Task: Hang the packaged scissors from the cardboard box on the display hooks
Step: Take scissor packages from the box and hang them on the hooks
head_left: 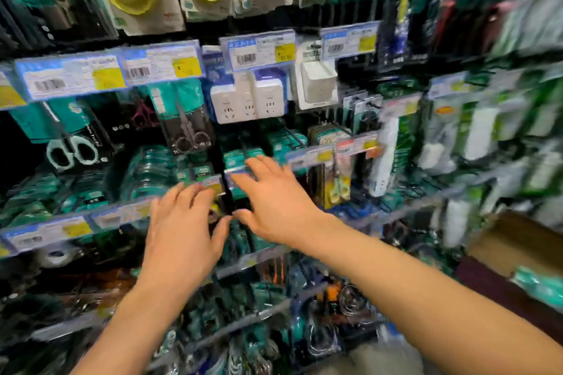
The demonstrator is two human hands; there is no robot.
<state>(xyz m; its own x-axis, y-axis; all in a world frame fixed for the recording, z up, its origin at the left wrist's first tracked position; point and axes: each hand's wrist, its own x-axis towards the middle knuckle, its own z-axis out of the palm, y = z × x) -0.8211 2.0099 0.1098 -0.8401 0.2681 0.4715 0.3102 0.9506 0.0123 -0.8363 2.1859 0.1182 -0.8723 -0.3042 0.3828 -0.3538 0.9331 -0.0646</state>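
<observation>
— What are the fingers doing?

— On both hands they are spreading apart and straight, gripping nothing. The left hand (182,231) and the right hand (274,204) are reaching in side by side, thumbs nearly meeting.

— Is anything lying between them?

— A narrow dark pack (227,199) is hanging just past the two thumbs, with a rounded loop showing low on it. It is too blurred to say whether either thumb is touching it.

— And further out?

— A price-label rail (307,157) is running just beyond the right fingertips. Above those, display hooks (243,146) are poking out over teal packs. Up and left of the left fingers, packaged scissors (189,128) are hanging in a row, and white socket adapters (248,100) are hanging higher up.

— Where is the stock that is waiting?

— Well off to the right of the right hand, the cardboard box (515,240) is sitting open, with a teal pack (539,283) showing at its near edge.

— So which step is this?

— Probably the end of a hanging: both hands are sitting empty at the hook. The next move is likely calling for the right hand to swing across to the box, pinch one pack by its top, and line its hole up with a free hook.
</observation>
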